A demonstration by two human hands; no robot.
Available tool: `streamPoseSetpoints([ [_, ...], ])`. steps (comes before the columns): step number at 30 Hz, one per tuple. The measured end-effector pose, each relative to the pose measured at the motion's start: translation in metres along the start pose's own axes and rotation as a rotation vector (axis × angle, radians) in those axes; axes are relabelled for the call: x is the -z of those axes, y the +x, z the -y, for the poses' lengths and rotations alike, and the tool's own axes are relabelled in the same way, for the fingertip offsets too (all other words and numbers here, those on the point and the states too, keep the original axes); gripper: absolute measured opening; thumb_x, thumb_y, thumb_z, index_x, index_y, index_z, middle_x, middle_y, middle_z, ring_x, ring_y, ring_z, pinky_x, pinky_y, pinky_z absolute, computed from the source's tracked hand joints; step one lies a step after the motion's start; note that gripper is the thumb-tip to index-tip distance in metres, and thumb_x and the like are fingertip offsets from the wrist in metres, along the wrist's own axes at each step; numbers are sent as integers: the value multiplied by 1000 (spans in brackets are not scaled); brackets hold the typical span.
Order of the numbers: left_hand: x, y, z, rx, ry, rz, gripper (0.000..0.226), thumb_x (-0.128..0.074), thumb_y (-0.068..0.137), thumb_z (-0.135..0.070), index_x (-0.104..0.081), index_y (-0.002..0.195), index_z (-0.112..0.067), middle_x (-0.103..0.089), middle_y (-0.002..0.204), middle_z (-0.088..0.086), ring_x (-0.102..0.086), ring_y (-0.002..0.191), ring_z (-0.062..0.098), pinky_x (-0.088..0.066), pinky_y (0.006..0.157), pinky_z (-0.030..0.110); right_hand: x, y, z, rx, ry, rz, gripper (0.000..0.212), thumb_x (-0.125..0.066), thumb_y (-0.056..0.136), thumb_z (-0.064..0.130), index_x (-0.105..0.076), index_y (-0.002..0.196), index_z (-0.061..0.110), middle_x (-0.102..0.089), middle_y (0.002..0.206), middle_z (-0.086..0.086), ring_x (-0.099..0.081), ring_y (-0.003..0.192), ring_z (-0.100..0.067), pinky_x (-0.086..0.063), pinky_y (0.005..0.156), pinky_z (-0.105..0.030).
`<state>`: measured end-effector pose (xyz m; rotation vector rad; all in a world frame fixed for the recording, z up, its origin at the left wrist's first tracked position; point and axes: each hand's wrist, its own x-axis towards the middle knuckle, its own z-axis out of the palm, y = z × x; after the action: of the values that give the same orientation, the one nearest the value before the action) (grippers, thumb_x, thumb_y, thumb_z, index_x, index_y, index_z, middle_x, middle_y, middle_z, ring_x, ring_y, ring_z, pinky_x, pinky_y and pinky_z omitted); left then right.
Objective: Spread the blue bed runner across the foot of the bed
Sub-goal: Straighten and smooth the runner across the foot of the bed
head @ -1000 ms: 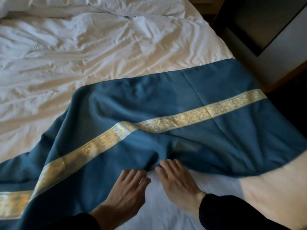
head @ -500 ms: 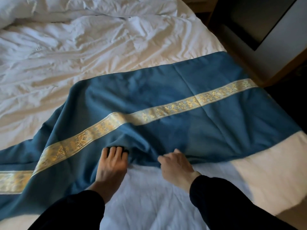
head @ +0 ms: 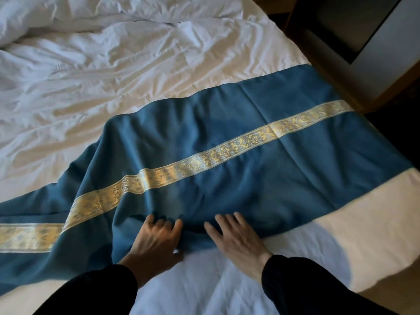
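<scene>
Your sleeves: long, black, plain, ending at the wrists.
Your left hand [head: 156, 242]: bare, no glove, no ring visible.
Your right hand [head: 236, 239]: bare, no glove, no watch.

A dark screen [head: 354, 23] sits in a pale, wood-edged unit [head: 372, 71] at upper right. Dark floor [head: 400, 123] lies below it. Warm light streaks the white bedding [head: 113, 64]

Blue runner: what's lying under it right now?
The blue runner lies on the white duvet, which shows beyond and in front of it. Both hands press on top near its front edge. Anything else beneath is covered.
</scene>
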<state>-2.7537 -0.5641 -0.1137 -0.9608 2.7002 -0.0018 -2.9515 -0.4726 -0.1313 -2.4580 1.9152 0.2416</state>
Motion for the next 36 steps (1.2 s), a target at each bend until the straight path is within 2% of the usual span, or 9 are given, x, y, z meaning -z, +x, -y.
streamPoseSetpoints([
  [3, -1, 2, -1, 31, 64, 3, 40, -70, 47, -24, -60, 83, -9, -56, 57, 7, -53, 49, 29, -40, 57, 35, 2, 6, 5, -71, 95, -48, 50, -67, 47, 3, -61, 95, 14, -54, 73, -3, -52, 60, -22, -44, 49, -31],
  [6, -5, -13, -8, 14, 44, 5, 35, -64, 44, -17, -60, 78, -10, -53, 60, 9, -49, 50, 29, -41, 58, 37, 5, -4, 14, 24, 142, -47, 18, -45, 60, 13, -56, 73, 19, -53, 69, 0, -51, 59, -20, -39, 46, -29],
  [8, -11, -27, -15, -44, 38, 54, 40, -62, 39, -25, -61, 77, -12, -54, 63, 9, -51, 54, 29, -38, 66, 40, 8, -11, 17, 76, 166, 34, 18, -36, 60, 18, -50, 70, 20, -52, 72, 0, -50, 61, -21, -38, 49, -30],
  [10, -18, -32, -16, -72, 21, 77, 43, -63, 39, -35, -60, 76, -14, -53, 65, 8, -52, 59, 29, -32, 70, 41, 15, -8, 16, 69, 166, 121, 17, -41, 59, 22, -47, 74, 20, -52, 76, -1, -50, 65, -22, -38, 53, -32],
  [15, -8, -32, -2, -97, -170, 17, 48, -54, 53, -57, -59, 82, -19, -54, 73, 1, -54, 67, 25, -44, 71, 40, 35, 10, 24, 142, 281, 248, 31, -48, 70, 36, -45, 93, 16, -46, 97, -8, -44, 84, -28, -38, 72, -42],
  [22, -3, -54, 70, 6, -282, -201, 36, -51, 77, -52, -63, 87, -20, -55, 79, 0, -55, 76, 25, -40, 74, 39, 46, 63, 80, 69, 428, 109, 29, -44, 84, 42, -54, 96, 17, -51, 94, -4, -53, 86, -26, -45, 74, -41],
  [26, -10, -75, 139, 124, -180, -267, 38, -52, 77, -47, -63, 94, -15, -59, 91, 9, -55, 86, 32, -39, 83, 45, 57, 99, 117, 2, 454, 53, 30, -46, 80, 21, -56, 107, 13, -54, 102, -6, -53, 93, -27, -47, 78, -41],
  [29, -14, -94, 184, 251, -172, -235, 46, -50, 74, -46, -61, 105, -14, -58, 103, 13, -55, 93, 35, -39, 84, 46, 67, 128, 152, -52, 517, -47, 37, -44, 69, 8, -60, 102, 10, -58, 96, -7, -56, 86, -28, -50, 73, -41],
  [36, -57, -134, 309, 393, -211, -110, 49, -33, 83, -39, -56, 118, -14, -61, 111, 14, -59, 99, 37, -46, 83, 48, 89, 220, 249, -89, 427, -208, 33, -37, 75, 21, -63, 94, 11, -59, 93, -7, -56, 84, -27, -47, 75, -37],
])
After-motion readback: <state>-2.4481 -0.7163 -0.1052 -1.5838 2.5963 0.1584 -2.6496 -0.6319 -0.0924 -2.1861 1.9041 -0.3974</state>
